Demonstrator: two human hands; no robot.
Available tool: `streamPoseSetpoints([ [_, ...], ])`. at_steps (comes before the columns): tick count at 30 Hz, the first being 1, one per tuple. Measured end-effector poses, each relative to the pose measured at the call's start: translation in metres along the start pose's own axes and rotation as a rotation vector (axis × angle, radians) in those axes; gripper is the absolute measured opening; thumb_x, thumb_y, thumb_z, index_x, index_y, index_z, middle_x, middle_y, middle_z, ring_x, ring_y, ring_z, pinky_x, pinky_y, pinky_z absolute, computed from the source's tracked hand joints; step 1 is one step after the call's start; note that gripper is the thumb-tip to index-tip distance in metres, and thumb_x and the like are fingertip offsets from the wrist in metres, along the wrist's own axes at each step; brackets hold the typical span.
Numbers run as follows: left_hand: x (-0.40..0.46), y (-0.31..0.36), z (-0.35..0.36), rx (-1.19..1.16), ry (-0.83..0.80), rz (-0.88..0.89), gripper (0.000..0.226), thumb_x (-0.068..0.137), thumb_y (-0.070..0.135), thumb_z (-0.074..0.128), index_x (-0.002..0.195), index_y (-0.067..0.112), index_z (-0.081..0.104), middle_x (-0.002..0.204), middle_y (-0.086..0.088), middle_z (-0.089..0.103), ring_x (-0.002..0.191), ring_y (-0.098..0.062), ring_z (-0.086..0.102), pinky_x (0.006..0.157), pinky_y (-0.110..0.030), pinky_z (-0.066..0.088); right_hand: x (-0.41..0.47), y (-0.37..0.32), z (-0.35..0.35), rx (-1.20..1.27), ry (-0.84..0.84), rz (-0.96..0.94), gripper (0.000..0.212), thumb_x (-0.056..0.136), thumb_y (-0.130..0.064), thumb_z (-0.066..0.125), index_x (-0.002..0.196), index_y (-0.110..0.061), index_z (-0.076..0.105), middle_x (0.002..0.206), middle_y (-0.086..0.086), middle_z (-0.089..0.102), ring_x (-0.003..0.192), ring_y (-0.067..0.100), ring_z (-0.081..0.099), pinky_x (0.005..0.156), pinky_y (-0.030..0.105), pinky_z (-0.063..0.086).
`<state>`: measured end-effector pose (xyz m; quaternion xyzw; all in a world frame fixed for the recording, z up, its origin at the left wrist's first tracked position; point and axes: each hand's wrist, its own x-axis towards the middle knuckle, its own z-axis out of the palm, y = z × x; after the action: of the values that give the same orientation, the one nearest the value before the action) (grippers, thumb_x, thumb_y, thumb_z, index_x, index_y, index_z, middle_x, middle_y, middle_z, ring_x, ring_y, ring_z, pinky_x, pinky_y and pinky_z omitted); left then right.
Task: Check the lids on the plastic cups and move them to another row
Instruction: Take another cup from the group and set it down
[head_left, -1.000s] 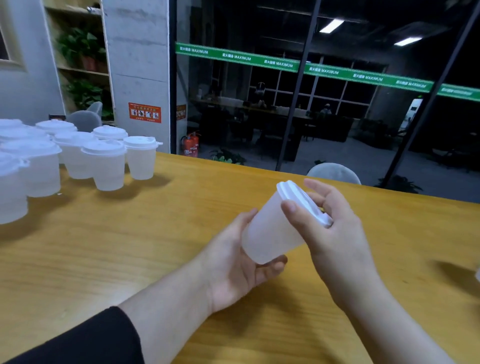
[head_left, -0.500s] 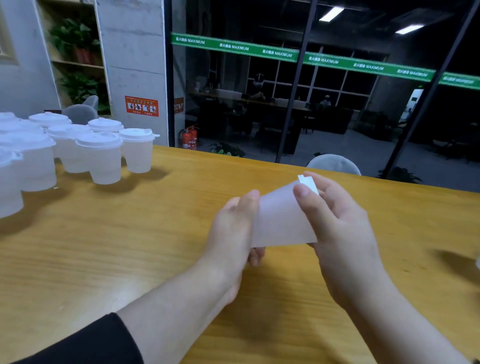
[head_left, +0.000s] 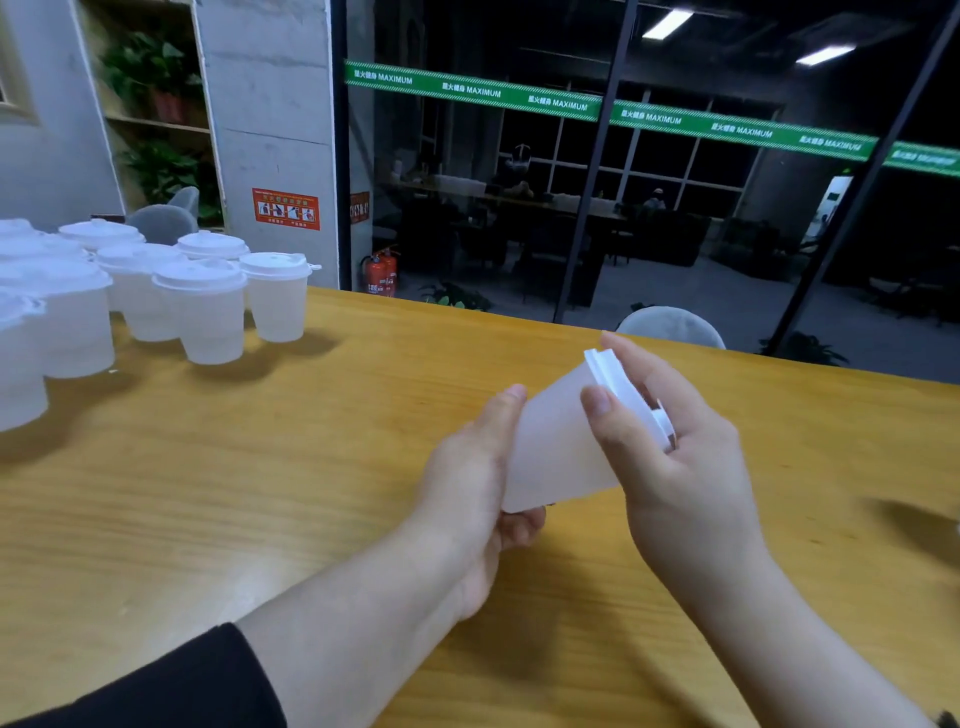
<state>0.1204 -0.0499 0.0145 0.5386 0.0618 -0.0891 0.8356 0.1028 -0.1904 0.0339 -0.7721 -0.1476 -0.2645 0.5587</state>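
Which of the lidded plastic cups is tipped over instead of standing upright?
The cup held between both hands over the table, tilted with its lid pointing up-right. The cups at far left all stand upright.

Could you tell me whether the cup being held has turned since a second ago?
Yes. The held cup tipped level, then back, its lid again angled up-right against the table edge.
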Motion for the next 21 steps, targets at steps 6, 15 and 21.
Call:
streamPoseSetpoints([
  [6,0.003,0.002,-0.005,0.189,-0.046,0.208,0.039,0.100,0.053,0.054,0.098,0.015,0.064,0.071,-0.004,0.056,0.049,-0.019,0.047,0.045,-0.028,0.035,-0.003,0.002,0.001,0.027,0.046,0.031,0.062,0.075,-0.070,0.057,0.130,-0.043,0.060,0.117,-0.029,0.065,0.111,-0.004,0.061,0.083,0.008,0.046],
  [15,0.003,0.010,-0.017,0.173,0.019,0.259,0.049,0.090,0.058,0.069,0.103,0.011,0.063,0.088,-0.007,0.064,0.064,-0.021,0.058,0.053,-0.031,0.048,-0.010,0.014,0.000,-0.022,-0.022,0.225,0.068,0.086,-0.078,0.054,0.146,-0.045,0.049,0.131,-0.024,0.063,0.121,-0.002,0.058,0.104,0.037,0.051],
  [21,-0.037,0.056,0.002,0.533,0.121,0.615,0.050,0.085,0.076,0.058,0.095,0.028,0.067,0.076,0.005,0.063,0.070,-0.018,0.057,0.063,-0.037,0.045,-0.033,-0.037,-0.009,0.340,-0.055,0.395,0.042,0.100,-0.054,0.049,0.138,-0.039,0.059,0.127,-0.011,0.070,0.111,0.009,0.066,0.098,0.043,0.057],
])
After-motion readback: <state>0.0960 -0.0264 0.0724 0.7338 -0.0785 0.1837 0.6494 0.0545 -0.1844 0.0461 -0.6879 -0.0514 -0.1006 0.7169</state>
